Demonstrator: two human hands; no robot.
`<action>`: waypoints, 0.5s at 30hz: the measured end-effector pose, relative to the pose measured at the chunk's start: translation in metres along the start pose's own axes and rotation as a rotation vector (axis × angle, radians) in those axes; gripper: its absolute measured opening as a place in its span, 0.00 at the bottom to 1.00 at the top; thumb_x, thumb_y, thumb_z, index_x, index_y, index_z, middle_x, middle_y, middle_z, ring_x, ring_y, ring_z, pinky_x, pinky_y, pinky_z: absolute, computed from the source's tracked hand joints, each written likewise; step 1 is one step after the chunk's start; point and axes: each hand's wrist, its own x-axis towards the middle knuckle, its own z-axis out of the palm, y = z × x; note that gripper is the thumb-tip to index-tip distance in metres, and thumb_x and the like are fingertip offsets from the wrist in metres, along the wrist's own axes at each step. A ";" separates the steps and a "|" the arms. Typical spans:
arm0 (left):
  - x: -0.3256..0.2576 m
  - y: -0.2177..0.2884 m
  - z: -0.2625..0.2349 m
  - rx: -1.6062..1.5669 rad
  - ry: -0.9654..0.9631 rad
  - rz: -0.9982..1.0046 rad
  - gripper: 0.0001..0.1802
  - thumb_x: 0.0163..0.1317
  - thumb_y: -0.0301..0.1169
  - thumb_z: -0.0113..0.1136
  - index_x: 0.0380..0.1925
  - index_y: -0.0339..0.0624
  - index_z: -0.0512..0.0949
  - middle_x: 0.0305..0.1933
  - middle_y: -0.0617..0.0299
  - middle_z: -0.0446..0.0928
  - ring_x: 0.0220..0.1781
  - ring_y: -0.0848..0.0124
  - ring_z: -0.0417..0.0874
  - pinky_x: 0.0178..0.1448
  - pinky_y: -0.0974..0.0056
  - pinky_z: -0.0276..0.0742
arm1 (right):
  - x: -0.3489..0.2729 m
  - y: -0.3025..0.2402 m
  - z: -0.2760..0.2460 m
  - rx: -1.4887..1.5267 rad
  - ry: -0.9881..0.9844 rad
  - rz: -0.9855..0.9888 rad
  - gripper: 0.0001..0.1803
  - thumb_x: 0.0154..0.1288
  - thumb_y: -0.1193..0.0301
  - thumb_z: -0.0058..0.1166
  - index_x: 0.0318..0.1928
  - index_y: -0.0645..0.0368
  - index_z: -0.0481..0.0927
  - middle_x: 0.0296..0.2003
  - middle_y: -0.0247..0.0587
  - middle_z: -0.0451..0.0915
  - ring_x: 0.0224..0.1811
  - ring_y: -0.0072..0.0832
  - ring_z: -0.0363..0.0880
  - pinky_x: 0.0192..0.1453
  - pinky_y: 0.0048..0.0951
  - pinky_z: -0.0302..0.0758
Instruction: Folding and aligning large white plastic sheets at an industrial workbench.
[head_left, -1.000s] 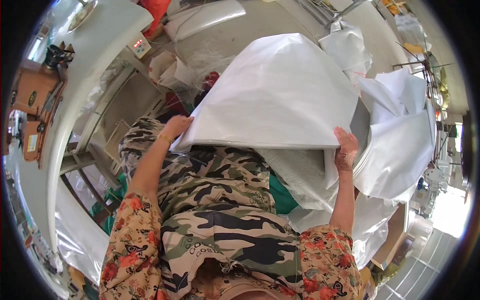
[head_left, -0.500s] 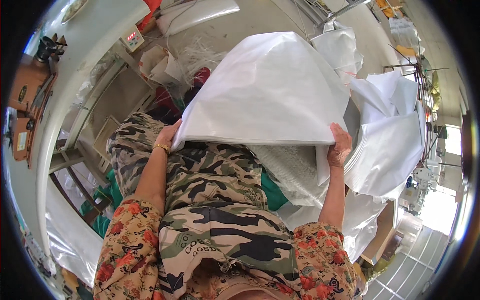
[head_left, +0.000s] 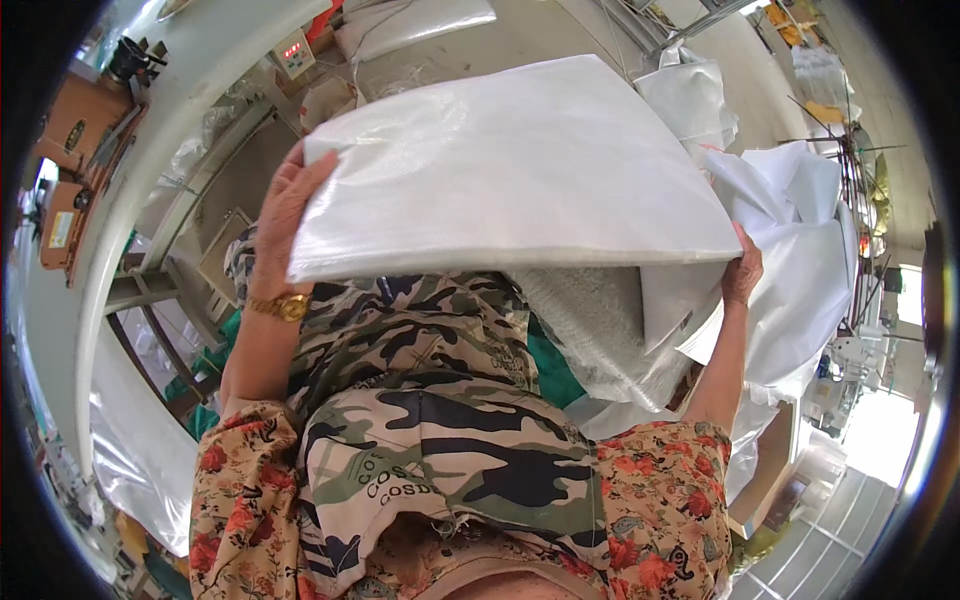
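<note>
A broad, glossy white plastic sheet (head_left: 520, 170) is spread out in front of me above my lap, its near edge slightly thick as if layered. My left hand (head_left: 283, 220), with a gold watch on its wrist, grips the sheet's left edge, fingertips lying over the top. At the near right corner my right hand (head_left: 742, 268) is closed on the sheet, its fingers partly hidden. Beneath the sheet lies a mesh-like whitish woven material (head_left: 590, 310). My camouflage apron (head_left: 450, 430) covers my lap.
More folded white sheets (head_left: 790, 260) are heaped at the right. A white table edge (head_left: 150, 150) curves along the left, with a brown sewing machine (head_left: 85, 150) on it. A small control box (head_left: 294, 52) hangs below the tabletop. A cardboard box (head_left: 765, 475) sits at lower right.
My hands have spread farther apart and the sheet has been raised and drawn wider. My left hand has moved up along its left edge; my right hand has shifted right.
</note>
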 end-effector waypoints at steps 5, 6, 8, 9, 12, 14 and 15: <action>-0.015 0.048 -0.007 0.441 0.161 0.436 0.16 0.67 0.25 0.54 0.54 0.36 0.74 0.50 0.55 0.79 0.50 0.68 0.82 0.56 0.65 0.77 | -0.051 -0.047 0.026 -0.047 0.011 -0.049 0.23 0.56 0.81 0.45 0.51 0.51 0.81 0.47 0.42 0.83 0.51 0.41 0.79 0.62 0.36 0.69; -0.010 0.052 -0.020 0.705 0.169 0.604 0.16 0.68 0.25 0.53 0.55 0.36 0.74 0.50 0.55 0.79 0.50 0.68 0.81 0.57 0.65 0.77 | -0.060 -0.067 0.036 0.133 0.012 0.081 0.24 0.54 0.82 0.44 0.51 0.53 0.80 0.48 0.43 0.82 0.52 0.43 0.79 0.64 0.40 0.66; -0.016 0.074 0.022 1.182 0.012 0.958 0.17 0.68 0.26 0.52 0.56 0.35 0.73 0.53 0.54 0.77 0.53 0.69 0.80 0.59 0.64 0.76 | -0.081 -0.082 0.049 0.104 -0.047 0.096 0.26 0.53 0.83 0.43 0.53 0.53 0.79 0.54 0.42 0.79 0.58 0.41 0.75 0.65 0.42 0.65; -0.017 0.087 0.040 0.675 0.148 0.553 0.18 0.66 0.26 0.54 0.55 0.34 0.74 0.57 0.50 0.74 0.57 0.63 0.78 0.62 0.62 0.74 | -0.089 -0.100 0.054 0.011 -0.078 0.095 0.27 0.53 0.83 0.44 0.54 0.52 0.79 0.55 0.41 0.78 0.60 0.39 0.73 0.65 0.42 0.64; -0.043 0.094 0.010 1.430 0.097 0.955 0.20 0.63 0.27 0.57 0.54 0.32 0.74 0.61 0.44 0.72 0.60 0.52 0.76 0.65 0.56 0.73 | -0.098 -0.123 0.071 -0.169 -0.003 0.181 0.24 0.57 0.78 0.47 0.55 0.49 0.78 0.59 0.33 0.76 0.64 0.33 0.69 0.66 0.43 0.60; -0.059 0.091 0.017 1.429 0.067 1.067 0.19 0.64 0.28 0.56 0.55 0.32 0.74 0.64 0.44 0.69 0.62 0.51 0.74 0.66 0.54 0.73 | -0.097 -0.124 0.069 -0.227 0.023 0.156 0.24 0.59 0.75 0.45 0.56 0.48 0.78 0.59 0.34 0.76 0.64 0.35 0.69 0.66 0.44 0.59; -0.065 0.091 0.019 1.433 0.059 1.164 0.19 0.66 0.28 0.54 0.55 0.32 0.74 0.66 0.43 0.66 0.65 0.51 0.72 0.66 0.53 0.73 | -0.096 -0.124 0.070 -0.276 0.034 0.116 0.23 0.62 0.72 0.44 0.58 0.48 0.77 0.59 0.34 0.76 0.64 0.36 0.70 0.66 0.45 0.58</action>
